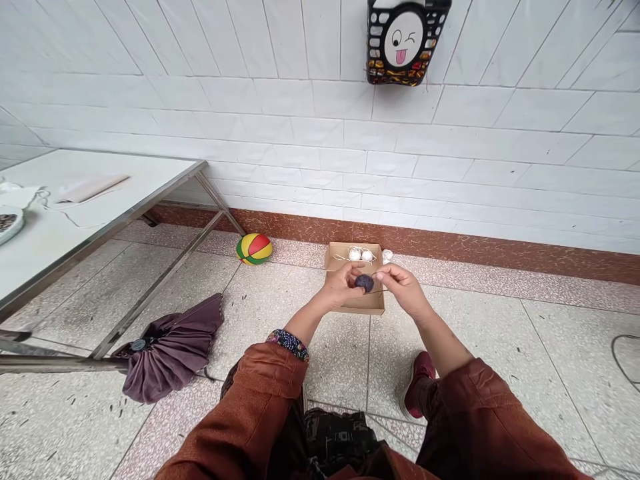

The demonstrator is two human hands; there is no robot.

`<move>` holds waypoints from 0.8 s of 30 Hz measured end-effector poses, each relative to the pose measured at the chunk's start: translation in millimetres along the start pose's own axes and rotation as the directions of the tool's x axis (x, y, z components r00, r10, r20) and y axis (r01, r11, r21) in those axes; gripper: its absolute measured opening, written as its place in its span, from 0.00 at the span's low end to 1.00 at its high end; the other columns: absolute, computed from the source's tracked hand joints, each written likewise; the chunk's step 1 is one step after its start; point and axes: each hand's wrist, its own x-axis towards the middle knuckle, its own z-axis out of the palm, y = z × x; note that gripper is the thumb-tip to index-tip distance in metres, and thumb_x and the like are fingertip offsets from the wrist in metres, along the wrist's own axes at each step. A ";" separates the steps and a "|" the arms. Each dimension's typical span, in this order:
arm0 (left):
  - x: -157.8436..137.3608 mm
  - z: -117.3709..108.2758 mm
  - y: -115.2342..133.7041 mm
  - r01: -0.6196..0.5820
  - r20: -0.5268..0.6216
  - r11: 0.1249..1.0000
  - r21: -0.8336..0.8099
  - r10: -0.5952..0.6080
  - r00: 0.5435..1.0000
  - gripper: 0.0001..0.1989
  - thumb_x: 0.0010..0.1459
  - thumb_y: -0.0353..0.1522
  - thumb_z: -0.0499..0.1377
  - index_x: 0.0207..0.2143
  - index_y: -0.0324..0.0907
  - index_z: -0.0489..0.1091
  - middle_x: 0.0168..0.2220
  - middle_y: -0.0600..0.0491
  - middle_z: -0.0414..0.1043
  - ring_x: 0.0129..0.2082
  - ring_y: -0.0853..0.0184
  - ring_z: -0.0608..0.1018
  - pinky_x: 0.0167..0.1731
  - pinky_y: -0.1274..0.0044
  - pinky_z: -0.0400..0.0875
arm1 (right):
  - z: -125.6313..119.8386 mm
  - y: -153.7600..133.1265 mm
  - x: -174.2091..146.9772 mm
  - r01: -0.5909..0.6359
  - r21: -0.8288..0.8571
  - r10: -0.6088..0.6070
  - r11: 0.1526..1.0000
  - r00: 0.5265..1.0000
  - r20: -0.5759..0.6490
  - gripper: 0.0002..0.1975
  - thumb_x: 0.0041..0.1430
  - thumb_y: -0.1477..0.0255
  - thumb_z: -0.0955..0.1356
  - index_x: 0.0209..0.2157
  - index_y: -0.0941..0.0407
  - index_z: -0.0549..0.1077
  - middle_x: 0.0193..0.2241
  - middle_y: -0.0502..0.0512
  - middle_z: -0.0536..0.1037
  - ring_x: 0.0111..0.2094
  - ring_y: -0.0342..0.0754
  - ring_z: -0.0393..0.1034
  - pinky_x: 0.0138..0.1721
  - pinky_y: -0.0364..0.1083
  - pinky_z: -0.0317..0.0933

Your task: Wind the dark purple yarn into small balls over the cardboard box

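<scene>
My left hand [344,285] is closed round a small dark purple ball of yarn [365,283]. Just right of it, the fingers of my right hand [401,287] are pinched together on a thin dark strand that seems to run from the ball. Both hands are above a shallow cardboard box [357,309]. Inside the box, near its back wall, lie white balls of yarn [355,254] with loose thread about them. Another white ball [387,255] rests just outside the box's right back corner.
A yellow, red and green ball [255,249] lies by the wall. A metal-framed table [165,175] stands at left, with a folded purple umbrella [173,350] beside its legs. On the tiled wall hangs a black basket [406,40]. A cable [620,360] lies far right.
</scene>
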 end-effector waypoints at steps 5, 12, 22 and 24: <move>-8.3 8.5 10.7 0.013 0.248 0.978 -0.210 0.041 0.968 0.38 0.47 0.29 0.68 0.61 0.48 0.63 0.44 0.50 0.73 0.39 0.67 0.76 0.40 0.74 0.69 | -1.4 21.8 6.8 -0.049 -0.183 0.040 0.982 0.998 -0.055 0.12 0.62 0.61 0.66 0.30 0.54 0.73 0.25 0.50 0.72 0.28 0.46 0.64 0.32 0.45 0.58; 1.6 0.2 7.7 0.028 -0.144 0.933 -0.358 -0.085 0.986 0.18 0.48 0.32 0.67 0.44 0.40 0.73 0.40 0.50 0.75 0.34 0.69 0.76 0.38 0.74 0.72 | 21.0 24.0 -2.6 -0.012 -0.320 0.055 0.947 0.990 0.126 0.11 0.66 0.64 0.62 0.32 0.53 0.69 0.24 0.48 0.70 0.26 0.46 0.63 0.31 0.44 0.56; 5.7 -1.5 -9.5 -0.037 -0.169 0.982 0.185 0.069 0.983 0.23 0.43 0.28 0.66 0.46 0.41 0.73 0.41 0.51 0.73 0.32 0.69 0.73 0.35 0.75 0.68 | 7.4 2.9 -4.4 -0.046 -0.036 0.052 0.998 0.982 0.180 0.13 0.62 0.58 0.68 0.33 0.54 0.74 0.26 0.49 0.71 0.28 0.45 0.63 0.32 0.44 0.58; 2.0 1.3 -6.9 -0.037 -0.090 0.987 0.154 0.052 0.995 0.31 0.43 0.27 0.66 0.53 0.43 0.69 0.43 0.51 0.72 0.33 0.70 0.73 0.35 0.76 0.68 | 0.9 4.7 -0.7 -0.067 0.005 0.066 0.998 0.996 0.063 0.14 0.61 0.57 0.68 0.32 0.54 0.74 0.27 0.50 0.72 0.30 0.46 0.64 0.34 0.45 0.60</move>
